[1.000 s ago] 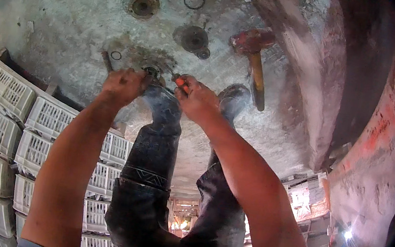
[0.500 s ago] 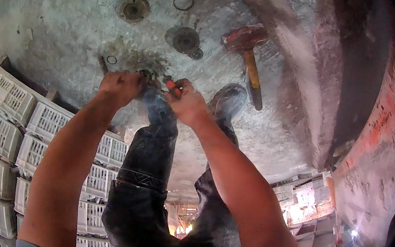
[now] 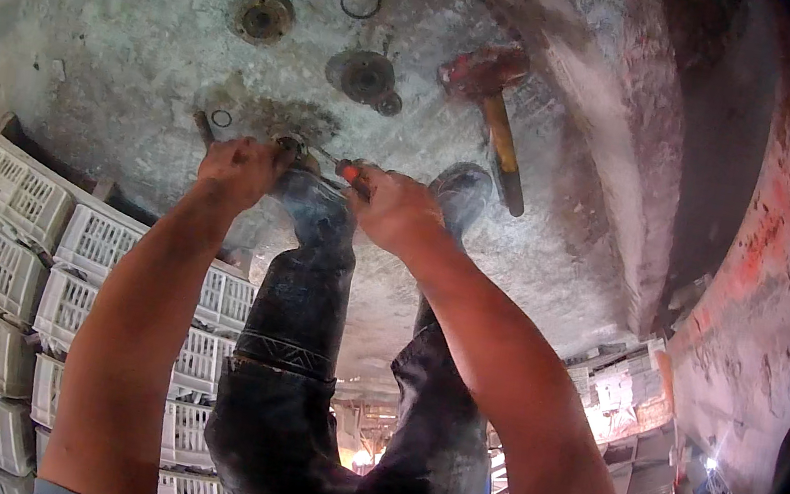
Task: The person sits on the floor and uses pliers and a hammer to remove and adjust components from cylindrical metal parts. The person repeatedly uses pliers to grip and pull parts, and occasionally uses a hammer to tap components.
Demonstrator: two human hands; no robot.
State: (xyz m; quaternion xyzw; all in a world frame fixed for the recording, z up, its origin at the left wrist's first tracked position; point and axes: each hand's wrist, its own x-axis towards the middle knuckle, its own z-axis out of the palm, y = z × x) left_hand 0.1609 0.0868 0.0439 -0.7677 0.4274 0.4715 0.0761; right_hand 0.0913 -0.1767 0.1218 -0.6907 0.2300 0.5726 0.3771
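Observation:
Above my left boot, my left hand (image 3: 242, 168) is closed around a dark metal shaft (image 3: 204, 127). One end sticks out past the left of the fist, and a dark round part (image 3: 290, 147) shows at the other side. My right hand (image 3: 391, 206) grips a screwdriver by its red and black handle (image 3: 354, 178); its thin shank points left toward the round part. Whether the tip touches it I cannot tell. Just beyond the left fist, a small thin ring (image 3: 221, 118) lies on the floor.
Farther out on the concrete floor (image 3: 141, 40) lie a round flanged part (image 3: 263, 18), another flanged part (image 3: 366, 77) and an open snap ring (image 3: 360, 2). A sledgehammer (image 3: 502, 131) rests to the right. White plastic crates (image 3: 14, 193) are stacked at left; a rough wall (image 3: 756, 267) rises at right.
My right hand has shifted right with the screwdriver, and more of its shank shows. My left hand stays nearly in place on the shaft.

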